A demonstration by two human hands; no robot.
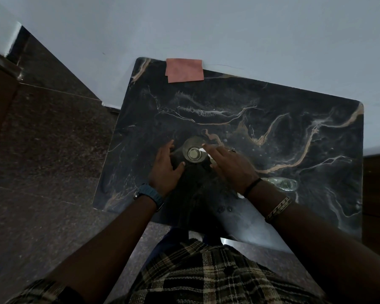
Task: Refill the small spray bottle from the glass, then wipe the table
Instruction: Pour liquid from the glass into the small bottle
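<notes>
A person's left hand [166, 164] is resting open beside a clear drinking glass [193, 152] that is standing upright on a dark marble-patterned tabletop [272, 119], the fingers loosely spread and curved toward the glass's left side, the thumb close to its base; whether the skin is actually touching the glass cannot be told in the dim light. The right hand [230, 165] is reaching in from the other side with fingers extended and slightly fanned, the fingertips lying against or just over the glass's right rim, where a small white object [203, 150] is showing beneath them, too hidden to identify. It is closed on nothing that can be made out. A blue-strapped watch [148, 195] is sitting on the left wrist; a thin black band [251, 186] and a gold-coloured bracelet [278, 208] are circling the right.

Just beyond the right wrist, a small clear plastic spray bottle [282, 184] is lying on its side, well apart from the glass. A folded pink cloth [184, 70] is lying at the table's far edge, against the pale wall [206, 29]. Most of the tabletop to the right and toward the back is lying bare, while the glass is standing nearer the left edge, beyond which dark speckled floor tiles [53, 139] are showing. The person's plaid shirt [202, 275] is filling the near foreground.
</notes>
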